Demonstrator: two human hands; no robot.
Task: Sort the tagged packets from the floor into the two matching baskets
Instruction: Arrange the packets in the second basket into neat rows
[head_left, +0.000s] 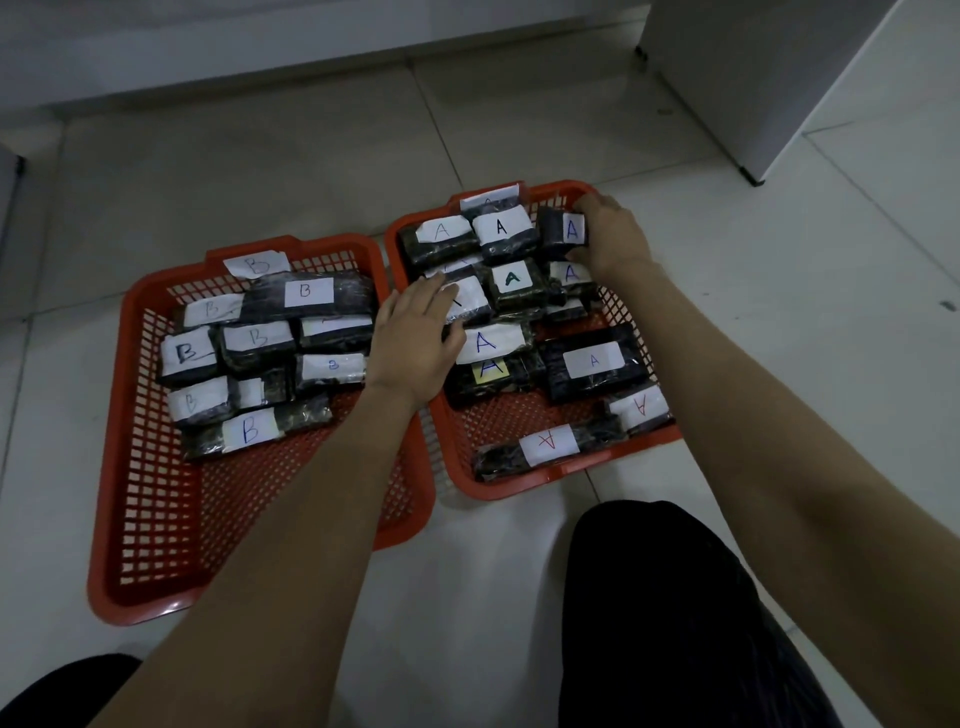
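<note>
Two red mesh baskets stand side by side on the tiled floor. The left basket (156, 519) holds several dark packets tagged B, such as one (306, 293) near its back. The right basket (519, 483) holds several dark packets tagged A. My right hand (610, 236) grips an upright A packet (563, 231) at the back right of that basket. My left hand (415, 338) lies flat with straight fingers on an A packet (470, 301) at the basket's left side, its tag partly hidden.
A white wall base runs along the back. A white cabinet (779, 78) stands at the back right. My dark-clothed knees (675, 623) are at the bottom. No loose packets show on the pale floor tiles around the baskets.
</note>
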